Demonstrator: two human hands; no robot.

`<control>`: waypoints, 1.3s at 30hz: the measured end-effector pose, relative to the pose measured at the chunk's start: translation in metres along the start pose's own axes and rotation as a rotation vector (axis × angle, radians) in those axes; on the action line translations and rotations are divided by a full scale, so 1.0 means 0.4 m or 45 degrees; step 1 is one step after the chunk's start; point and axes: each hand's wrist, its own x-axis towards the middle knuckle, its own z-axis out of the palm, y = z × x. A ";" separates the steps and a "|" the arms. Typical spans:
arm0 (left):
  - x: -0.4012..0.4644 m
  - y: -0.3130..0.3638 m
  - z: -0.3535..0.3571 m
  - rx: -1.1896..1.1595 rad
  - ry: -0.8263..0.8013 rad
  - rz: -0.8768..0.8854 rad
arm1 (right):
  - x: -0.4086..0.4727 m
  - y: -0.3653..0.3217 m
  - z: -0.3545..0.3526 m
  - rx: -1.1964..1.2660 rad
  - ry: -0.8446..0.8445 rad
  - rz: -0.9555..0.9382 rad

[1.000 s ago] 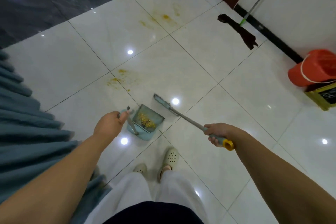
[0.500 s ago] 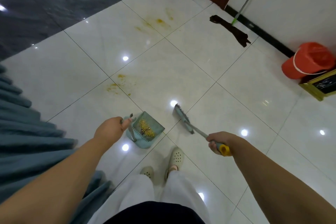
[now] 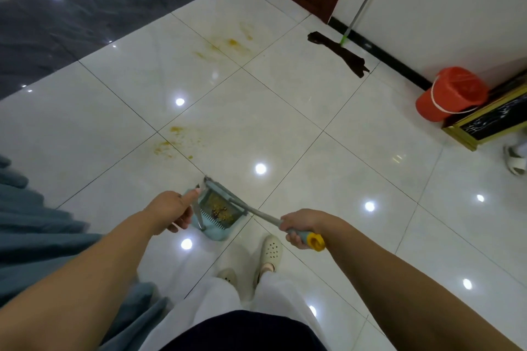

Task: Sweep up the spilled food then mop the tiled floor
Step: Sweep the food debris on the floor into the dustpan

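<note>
My left hand (image 3: 171,212) grips the upright handle of a light blue dustpan (image 3: 212,215) that holds yellow food scraps. My right hand (image 3: 299,226) grips the grey broom (image 3: 251,209) near its yellow handle end, and the broom head lies across the dustpan's mouth. Yellow food smears (image 3: 174,142) stain the white tiled floor just beyond the dustpan. A second patch of yellow food stains (image 3: 228,44) lies farther off. A mop (image 3: 339,53) with a dark cloth head leans against the far wall.
An orange bucket (image 3: 450,94) stands by the wall at right, next to a gold-framed black cabinet (image 3: 490,120). Teal fabric (image 3: 37,225) hangs at my left. My feet in cream clogs (image 3: 269,251) stand just behind the dustpan. Another person's shoe (image 3: 516,158) shows at the right edge.
The broom head has swung left across the floor and now lies over the dustpan's mouth. My right hand came in closer. The dustpan stayed in my left hand.
</note>
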 end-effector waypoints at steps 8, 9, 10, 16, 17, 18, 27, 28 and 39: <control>-0.008 0.090 0.049 -0.035 0.018 0.093 | -0.049 0.021 -0.075 0.206 0.066 -0.021; -0.005 0.105 0.057 -0.011 0.019 0.112 | -0.055 0.026 -0.097 0.265 0.064 -0.032; -0.003 0.120 0.066 0.023 0.024 0.131 | -0.062 0.032 -0.121 0.332 0.060 -0.045; 0.010 0.265 0.132 0.127 0.061 0.226 | -0.099 0.068 -0.294 0.592 0.026 -0.103; 0.013 0.299 0.147 0.136 0.059 0.238 | -0.101 0.069 -0.327 0.615 0.018 -0.112; 0.018 0.336 0.165 0.157 0.056 0.251 | -0.104 0.069 -0.362 0.635 0.012 -0.120; 0.105 0.741 0.379 0.404 0.012 0.382 | -0.133 0.055 -0.757 0.807 -0.020 -0.209; 0.115 0.790 0.411 0.445 0.014 0.399 | -0.142 0.055 -0.806 0.832 -0.017 -0.221; 0.193 1.213 0.730 0.570 0.064 0.547 | -0.259 0.077 -1.249 1.040 0.097 -0.385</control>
